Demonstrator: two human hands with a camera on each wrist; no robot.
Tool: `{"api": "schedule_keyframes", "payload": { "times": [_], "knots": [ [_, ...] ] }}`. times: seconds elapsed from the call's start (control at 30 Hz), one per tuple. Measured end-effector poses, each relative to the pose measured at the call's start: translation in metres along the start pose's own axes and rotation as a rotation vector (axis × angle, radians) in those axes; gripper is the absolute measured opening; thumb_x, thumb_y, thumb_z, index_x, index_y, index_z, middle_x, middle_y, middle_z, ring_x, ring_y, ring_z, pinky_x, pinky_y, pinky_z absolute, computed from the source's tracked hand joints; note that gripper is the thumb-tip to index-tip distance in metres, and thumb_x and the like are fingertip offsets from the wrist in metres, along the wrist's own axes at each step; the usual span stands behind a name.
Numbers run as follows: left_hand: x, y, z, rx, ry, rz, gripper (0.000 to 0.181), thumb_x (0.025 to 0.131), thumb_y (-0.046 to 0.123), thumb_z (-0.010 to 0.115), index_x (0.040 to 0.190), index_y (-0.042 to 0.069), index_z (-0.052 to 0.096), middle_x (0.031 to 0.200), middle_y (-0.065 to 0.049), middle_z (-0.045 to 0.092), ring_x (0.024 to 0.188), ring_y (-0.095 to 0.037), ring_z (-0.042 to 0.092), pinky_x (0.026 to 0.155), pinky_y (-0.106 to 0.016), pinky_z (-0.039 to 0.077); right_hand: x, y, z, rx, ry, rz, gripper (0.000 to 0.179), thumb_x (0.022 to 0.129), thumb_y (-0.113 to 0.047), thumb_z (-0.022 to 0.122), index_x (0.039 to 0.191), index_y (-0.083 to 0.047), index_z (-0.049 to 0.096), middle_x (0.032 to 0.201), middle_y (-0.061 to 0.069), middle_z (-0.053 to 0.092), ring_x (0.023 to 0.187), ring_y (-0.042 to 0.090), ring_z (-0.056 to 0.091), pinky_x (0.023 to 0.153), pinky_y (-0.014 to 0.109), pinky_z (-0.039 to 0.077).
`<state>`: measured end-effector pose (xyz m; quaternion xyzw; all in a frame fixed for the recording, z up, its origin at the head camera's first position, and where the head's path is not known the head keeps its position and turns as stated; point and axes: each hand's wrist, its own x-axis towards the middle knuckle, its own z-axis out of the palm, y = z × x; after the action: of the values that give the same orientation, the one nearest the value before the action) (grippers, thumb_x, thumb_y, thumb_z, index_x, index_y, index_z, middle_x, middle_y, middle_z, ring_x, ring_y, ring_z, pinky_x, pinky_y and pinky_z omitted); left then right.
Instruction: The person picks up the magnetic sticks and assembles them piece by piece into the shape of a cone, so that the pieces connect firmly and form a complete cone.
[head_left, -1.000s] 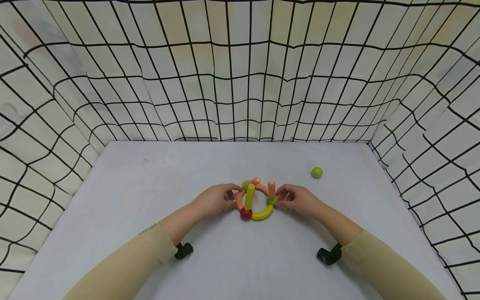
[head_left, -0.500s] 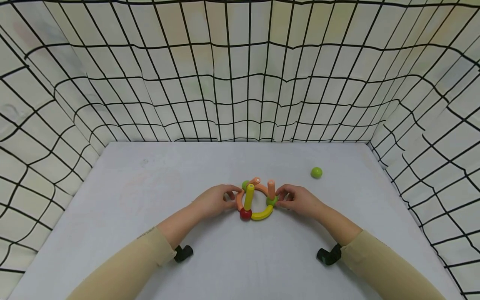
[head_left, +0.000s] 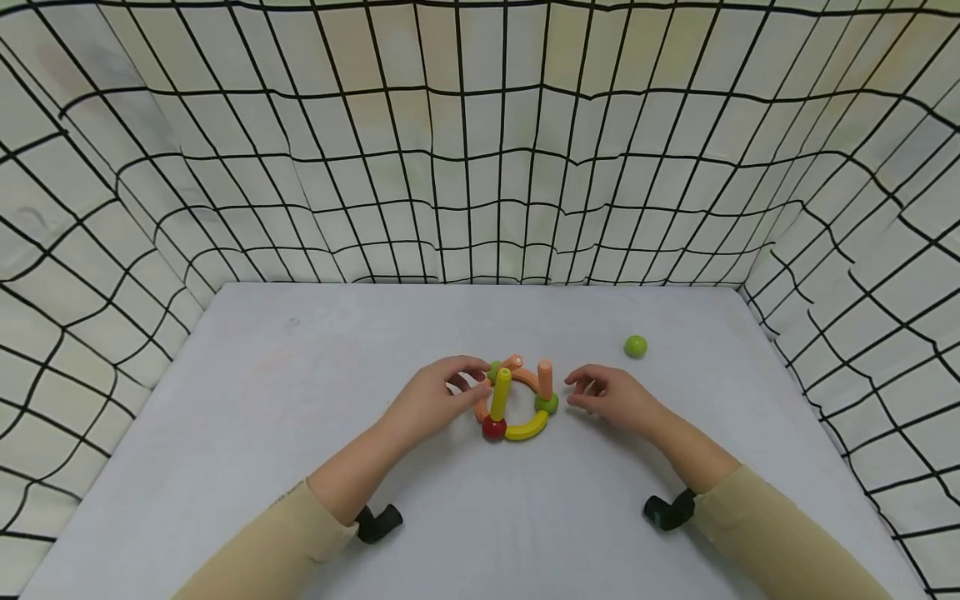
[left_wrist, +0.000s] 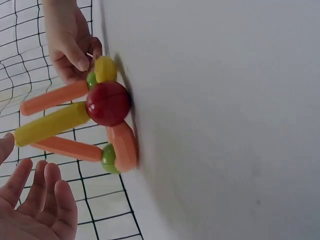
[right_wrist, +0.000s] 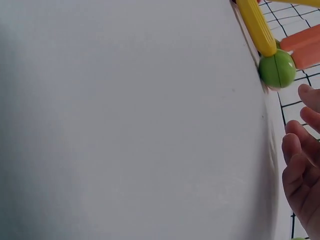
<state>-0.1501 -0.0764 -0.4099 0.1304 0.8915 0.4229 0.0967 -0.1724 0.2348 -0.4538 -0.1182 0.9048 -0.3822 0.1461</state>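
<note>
A ring of curved orange and yellow (head_left: 527, 428) toy rods, joined by balls, lies on the white table. From its red ball (head_left: 493, 429) rises a yellow rod (head_left: 501, 396); an orange rod (head_left: 545, 379) stands on the right green ball (head_left: 547, 404). Another orange rod (head_left: 513, 362) leans at the back green ball. My left hand (head_left: 435, 398) hovers at the ring's left side with fingers spread, its thumb near the yellow rod's tip in the left wrist view (left_wrist: 45, 210). Just right of the ring, my right hand (head_left: 618, 396) holds nothing, its fingers loosely bent.
A loose green ball (head_left: 635, 347) lies behind and right of the ring. Black netting (head_left: 480, 200) over white walls encloses the table (head_left: 480, 533) at the back and sides. A black wrist device (head_left: 380, 523) sticks out below the left sleeve, and a similar one (head_left: 669, 510) at the right.
My right hand has drawn off the right green ball, leaving a gap. The left hand has come away from the ring's side and shifted slightly up and right. The ring holds its place.
</note>
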Motion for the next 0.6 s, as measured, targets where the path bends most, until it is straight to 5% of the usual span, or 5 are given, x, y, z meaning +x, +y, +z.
{"api": "schedule_keyframes", "payload": {
  "times": [0.3, 0.6],
  "knots": [
    [-0.004, 0.009, 0.007, -0.086, 0.038, 0.011, 0.037, 0.089, 0.032, 0.076, 0.123, 0.025, 0.065, 0.116, 0.001, 0.064, 0.095, -0.014, 0.059, 0.068, -0.033, 0.051, -0.005, 0.01, -0.023, -0.019, 0.114, 0.001, 0.032, 0.092, -0.024, 0.073, 0.12, -0.012, 0.067, 0.097, 0.004, 0.063, 0.081, 0.019, 0.061, 0.067, 0.032, 0.049],
    [-0.003, 0.012, 0.01, -0.085, 0.044, 0.003, 0.036, 0.089, 0.031, 0.076, 0.123, 0.023, 0.065, 0.115, 0.001, 0.064, 0.094, -0.014, 0.059, 0.067, -0.033, 0.051, -0.013, 0.027, -0.058, -0.061, 0.274, 0.016, 0.038, 0.096, -0.03, 0.068, 0.127, -0.008, 0.064, 0.113, 0.009, 0.06, 0.101, 0.026, 0.056, 0.073, 0.035, 0.047]
  ]
}}
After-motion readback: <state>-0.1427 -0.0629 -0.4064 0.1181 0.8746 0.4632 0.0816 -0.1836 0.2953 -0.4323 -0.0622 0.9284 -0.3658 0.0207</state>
